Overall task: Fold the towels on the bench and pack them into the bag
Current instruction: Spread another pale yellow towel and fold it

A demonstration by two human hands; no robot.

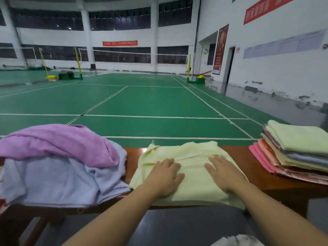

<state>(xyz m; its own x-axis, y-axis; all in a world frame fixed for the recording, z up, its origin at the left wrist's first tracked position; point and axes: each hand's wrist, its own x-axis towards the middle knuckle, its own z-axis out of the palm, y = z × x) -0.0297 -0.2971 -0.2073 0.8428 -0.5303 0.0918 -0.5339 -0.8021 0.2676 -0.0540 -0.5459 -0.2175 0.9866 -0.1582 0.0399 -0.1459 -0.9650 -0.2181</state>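
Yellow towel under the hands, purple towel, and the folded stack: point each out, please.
yellow towel (193, 187), head view, flat middle between the hands
purple towel (58, 141), head view, crumpled top of the left pile
folded stack (298, 137), head view, top pale green towel

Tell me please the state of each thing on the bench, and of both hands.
Yellow towel: spread flat on the bench, under both hands.
Purple towel: crumpled, on top of the blue towel.
Blue towel: unfolded, in a heap.
Towel stack: folded, piled up.
Left hand: open, pressing flat.
Right hand: open, pressing flat.
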